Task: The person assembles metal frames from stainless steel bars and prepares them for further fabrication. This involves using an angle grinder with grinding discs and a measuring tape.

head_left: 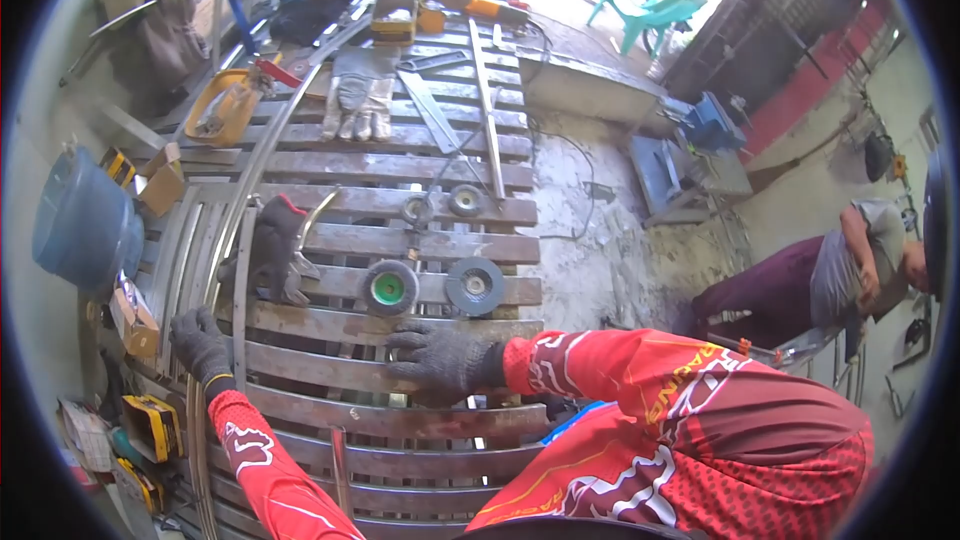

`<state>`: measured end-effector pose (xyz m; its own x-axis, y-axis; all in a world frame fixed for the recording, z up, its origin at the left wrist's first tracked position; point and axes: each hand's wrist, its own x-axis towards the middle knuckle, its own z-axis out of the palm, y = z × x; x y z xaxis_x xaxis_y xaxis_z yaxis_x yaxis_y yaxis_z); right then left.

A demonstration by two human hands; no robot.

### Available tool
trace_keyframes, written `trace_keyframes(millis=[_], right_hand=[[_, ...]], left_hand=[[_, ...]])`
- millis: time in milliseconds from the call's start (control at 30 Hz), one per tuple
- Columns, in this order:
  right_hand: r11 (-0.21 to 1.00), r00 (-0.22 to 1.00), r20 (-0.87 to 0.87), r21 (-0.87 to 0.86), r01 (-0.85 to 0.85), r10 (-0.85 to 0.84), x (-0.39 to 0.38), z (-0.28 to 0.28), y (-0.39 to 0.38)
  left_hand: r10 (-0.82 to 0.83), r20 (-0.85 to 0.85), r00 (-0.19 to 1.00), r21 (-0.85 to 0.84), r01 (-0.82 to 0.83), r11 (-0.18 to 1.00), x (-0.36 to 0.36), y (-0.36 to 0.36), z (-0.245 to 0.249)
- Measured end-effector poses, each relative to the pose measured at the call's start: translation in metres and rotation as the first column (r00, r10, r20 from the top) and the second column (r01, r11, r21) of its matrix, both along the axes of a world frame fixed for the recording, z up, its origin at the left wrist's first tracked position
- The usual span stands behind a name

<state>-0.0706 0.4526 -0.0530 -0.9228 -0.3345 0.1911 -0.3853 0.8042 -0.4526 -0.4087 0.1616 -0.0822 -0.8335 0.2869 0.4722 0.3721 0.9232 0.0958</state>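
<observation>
My left hand (pixel 203 344), in a dark grey knit glove, is at the left side of the slatted metal table (pixel 300 360), beside long metal bars (pixel 243 280). My right hand (pixel 435 358), gloved alike, lies flat over the slats with its fingers spread toward the left. Just above it are a disc with a green centre (pixel 388 288) and a grey disc (pixel 475 286). Two smaller discs (pixel 465 200) sit farther up. A dark glove with a red cuff (pixel 277 245) lies between my hands and the far side. Whether my left fingers grip anything is hidden.
Farther off are pale work gloves (pixel 360 95), a metal square (pixel 430 112), a yellow container (pixel 222 108) and an orange grinder (pixel 495 8). A blue bucket (pixel 85 215) and cardboard boxes (pixel 135 318) stand left. Another person (pixel 800 275) is at the right, near a blue machine (pixel 690 155).
</observation>
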Motion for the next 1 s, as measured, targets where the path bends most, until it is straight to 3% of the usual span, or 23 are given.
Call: trace_keyframes(millis=[67, 133, 167, 200, 300, 367, 400, 433, 467, 500, 533, 567, 600, 633, 667, 700, 767, 900, 1000], right_hand=[[1.000, 1.000, -0.015, -0.016, 0.023, -0.023, 0.004, 0.000, -0.001], [0.996, 0.997, -0.012, -0.039, 0.077, -0.078, 0.009, 0.006, -0.005], [0.996, 0.997, -0.036, -0.060, 0.067, -0.069, 0.009, 0.008, -0.001], [0.992, 0.992, -0.028, -0.047, 0.120, -0.121, 0.012, 0.006, 0.001], [0.988, 0.996, -0.055, -0.146, 0.059, -0.068, 0.007, -0.002, -0.002], [0.988, 0.995, -0.092, -0.149, 0.032, -0.046, 0.008, -0.010, -0.002], [0.997, 0.998, -0.022, -0.046, 0.057, -0.058, 0.005, -0.004, 0.000], [0.996, 0.999, -0.012, -0.071, 0.044, -0.045, 0.004, -0.002, 0.003], [0.998, 0.998, -0.044, -0.027, 0.054, -0.055, -0.001, -0.005, 0.003], [0.998, 0.996, -0.064, 0.009, 0.069, -0.068, -0.003, -0.012, 0.001], [0.992, 0.986, -0.128, 0.057, 0.117, -0.109, -0.011, -0.027, -0.001], [0.983, 0.972, -0.188, 0.092, 0.162, -0.143, -0.014, -0.044, -0.008], [0.986, 0.956, -0.254, 0.029, 0.162, -0.150, -0.012, -0.046, -0.009], [0.985, 0.932, -0.321, -0.043, 0.166, -0.171, -0.018, -0.038, -0.012], [0.987, 0.962, -0.219, -0.041, 0.157, -0.162, -0.020, -0.028, -0.014], [0.989, 0.983, -0.113, -0.030, 0.145, -0.147, -0.015, -0.027, -0.015], [0.994, 0.941, -0.328, -0.090, 0.059, -0.085, -0.018, -0.054, -0.017], [0.986, 0.972, -0.211, -0.154, 0.069, -0.101, -0.012, -0.051, -0.016], [0.853, 0.904, -0.235, -0.477, 0.212, -0.356, 0.018, -0.003, 0.032]], left_hand=[[-0.087, -0.020, 0.996, 0.051, 0.088, 0.995, -0.006, -0.006, -0.013], [-0.150, -0.017, 0.989, -0.004, 0.150, 0.989, -0.030, -0.023, -0.040], [-0.110, 0.057, 0.992, -0.029, 0.112, 0.993, -0.028, -0.019, -0.034], [-0.047, 0.181, 0.982, -0.164, 0.077, 0.984, -0.027, -0.018, -0.021], [0.047, 0.130, 0.990, -0.274, -0.009, 0.962, -0.018, -0.013, -0.024], [0.151, -0.232, 0.961, -0.210, -0.201, 0.957, 0.021, -0.001, -0.016], [0.105, -0.085, 0.991, -0.152, -0.117, 0.982, 0.036, 0.008, -0.025], [-0.139, -0.259, 0.956, -0.101, 0.116, 0.988, 0.055, 0.018, -0.053], [-0.144, -0.047, 0.988, -0.144, 0.135, 0.980, 0.073, 0.010, -0.072], [-0.129, 0.179, 0.975, -0.187, 0.162, 0.969, 0.113, 0.036, -0.060], [-0.484, -0.116, 0.867, -0.021, 0.485, 0.874, 0.140, 0.050, -0.068], [-0.376, 0.032, 0.926, -0.066, 0.377, 0.924, 0.167, 0.063, -0.048], [-0.424, 0.174, 0.889, -0.007, 0.432, 0.902, 0.175, 0.067, -0.047], [-0.308, 0.235, 0.922, -0.282, 0.368, 0.886, 0.184, 0.070, -0.037], [-0.230, 0.180, 0.956, -0.361, 0.282, 0.889, 0.180, 0.058, -0.057], [-0.183, 0.230, 0.956, -0.362, 0.259, 0.896, 0.180, 0.055, -0.061], [-0.294, 0.158, 0.943, -0.297, 0.329, 0.896, 0.174, 0.051, -0.067], [-0.277, 0.224, 0.934, -0.213, 0.325, 0.922, 0.157, 0.039, -0.080], [-0.255, 0.185, 0.949, -0.238, 0.295, 0.925, 0.162, 0.042, -0.075]])
